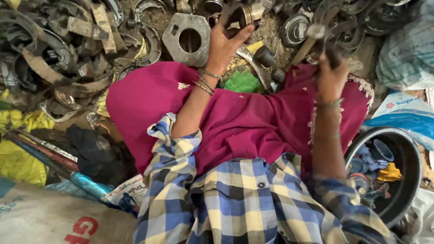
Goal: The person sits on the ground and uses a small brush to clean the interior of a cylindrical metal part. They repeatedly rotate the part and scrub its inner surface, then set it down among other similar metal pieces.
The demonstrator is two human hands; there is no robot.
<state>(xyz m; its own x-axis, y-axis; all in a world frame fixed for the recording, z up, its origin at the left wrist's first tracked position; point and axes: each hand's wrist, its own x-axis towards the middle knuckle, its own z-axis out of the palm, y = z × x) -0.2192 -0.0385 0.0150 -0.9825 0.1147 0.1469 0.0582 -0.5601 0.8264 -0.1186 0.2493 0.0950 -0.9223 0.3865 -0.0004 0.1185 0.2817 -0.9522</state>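
My left hand (224, 43) reaches forward and grips a round metal ring part (246, 15) with a brass-coloured band, held above the scrap heap. My right hand (331, 74) is raised and closed round the wooden handle of a hammer (312, 36), whose metal head points up and left. Both wrists wear thin bangles. My lap is covered by magenta cloth (244, 122), and I wear a blue and yellow checked shirt.
A heap of rusty metal rings and scrap (68, 45) fills the top of the view, with a thick octagonal plate with a hole (186, 38). A dark round bowl (407, 153) of small blue and yellow parts stands at right. Sacks (45, 217) and rods (45, 156) lie at left.
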